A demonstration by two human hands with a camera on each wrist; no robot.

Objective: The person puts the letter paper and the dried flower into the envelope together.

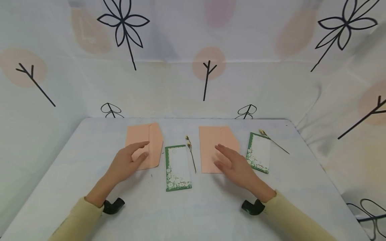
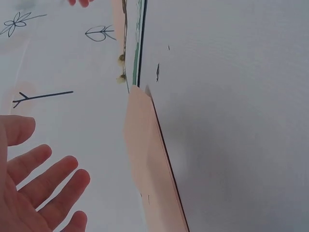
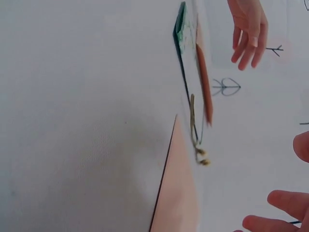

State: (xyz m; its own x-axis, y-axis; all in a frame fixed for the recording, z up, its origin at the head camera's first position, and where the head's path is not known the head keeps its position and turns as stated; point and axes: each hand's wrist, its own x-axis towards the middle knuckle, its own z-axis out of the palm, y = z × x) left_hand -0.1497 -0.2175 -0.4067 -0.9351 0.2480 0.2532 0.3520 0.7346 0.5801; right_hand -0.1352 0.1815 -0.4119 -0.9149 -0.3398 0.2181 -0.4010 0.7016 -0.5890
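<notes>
My left hand (image 1: 125, 164) hovers above a peach envelope (image 1: 137, 134), its fingers loosely extended and holding nothing. A second peach envelope (image 1: 209, 137) lies under my right hand (image 1: 239, 170), which is likewise raised with relaxed fingers and no object in it. Between the two envelopes lies a white card (image 1: 179, 165) with a green floral border. Along its right edge is a thin dried flower sprig (image 1: 191, 152). Another floral card (image 1: 259, 150) lies right of the second envelope, partly behind my right hand. A second dried sprig (image 1: 274, 141) slants beside that card's top.
A white-covered table (image 1: 187, 217) carries all the items flat. Behind it hangs a pale cloth backdrop (image 1: 169, 90) printed with black plants and pastel blobs. Black wrist-worn devices (image 1: 114, 206) sit under both wrists, near the tabletop.
</notes>
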